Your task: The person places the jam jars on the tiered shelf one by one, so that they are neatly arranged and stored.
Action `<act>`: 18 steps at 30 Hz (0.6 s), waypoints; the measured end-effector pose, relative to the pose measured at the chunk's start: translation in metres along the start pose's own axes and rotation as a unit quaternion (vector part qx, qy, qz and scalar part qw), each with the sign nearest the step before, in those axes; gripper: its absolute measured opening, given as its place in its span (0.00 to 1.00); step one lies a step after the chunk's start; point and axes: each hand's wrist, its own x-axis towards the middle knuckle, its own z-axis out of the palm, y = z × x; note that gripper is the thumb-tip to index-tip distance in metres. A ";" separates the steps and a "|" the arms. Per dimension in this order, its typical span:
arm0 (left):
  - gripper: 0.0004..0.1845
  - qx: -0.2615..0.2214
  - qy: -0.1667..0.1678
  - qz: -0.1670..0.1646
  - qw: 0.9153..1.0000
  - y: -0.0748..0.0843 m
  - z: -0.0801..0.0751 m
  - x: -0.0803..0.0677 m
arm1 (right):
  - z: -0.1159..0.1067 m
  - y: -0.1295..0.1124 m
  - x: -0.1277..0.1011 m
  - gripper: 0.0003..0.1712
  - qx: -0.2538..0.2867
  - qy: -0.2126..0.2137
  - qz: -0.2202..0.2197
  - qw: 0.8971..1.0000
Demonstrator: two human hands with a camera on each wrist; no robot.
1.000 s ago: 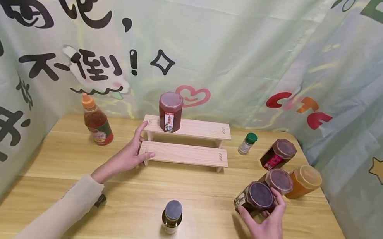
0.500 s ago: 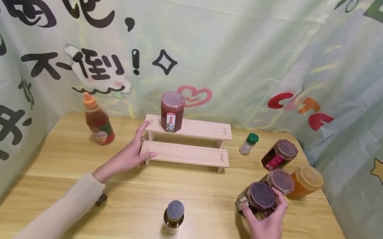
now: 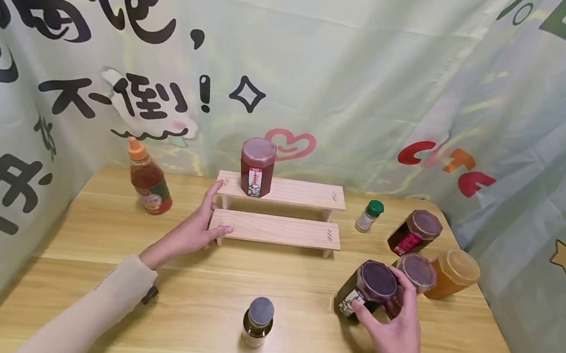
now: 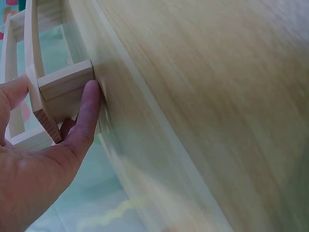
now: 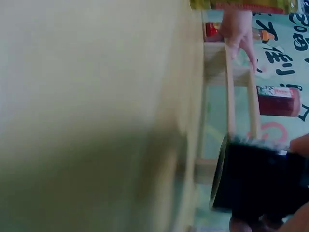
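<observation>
Left hand (image 3: 193, 235) is laid open against the left end of the wooden step rack (image 3: 277, 229), thumb on the lower step, nothing gripped. Right of it, a dark-lidded jar (image 3: 367, 289) is clasped by the right hand (image 3: 393, 333), tilted, lid toward the camera, near the table's (image 3: 296, 345) front right. The rack lies up-left of that grip. The thumb under the step shows only in the left-wrist view (image 4: 87, 113); the jar's dark side (image 5: 260, 179) shows in the right-wrist view.

The right hand (image 3: 391, 331) is gripping a dark-lidded jar (image 3: 366, 289) on the tabletop (image 3: 304, 271), while the left hand (image 3: 194, 230) is resting against the two-tier wooden shelf (image 3: 277, 229), which is bearing a red jar (image 3: 257, 166).
</observation>
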 end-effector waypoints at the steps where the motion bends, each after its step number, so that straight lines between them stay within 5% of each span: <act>1: 0.60 0.000 0.000 -0.001 1.000 0.000 0.000 0.000 | 0.000 -0.002 0.004 0.58 0.010 -0.010 -0.010 1.000; 6: 0.60 -0.007 0.000 -0.001 1.000 -0.002 0.000 -0.001 | -0.005 -0.014 0.028 0.59 0.033 -0.064 -0.060 0.996; 11: 0.60 -0.006 -0.001 -0.001 1.000 -0.002 0.000 -0.001 | -0.014 -0.034 0.063 0.56 -0.010 -0.118 -0.103 0.988; 18: 0.60 0.004 -0.002 -0.004 1.000 -0.001 0.001 0.000 | -0.013 -0.064 0.116 0.54 -0.007 -0.185 -0.122 0.975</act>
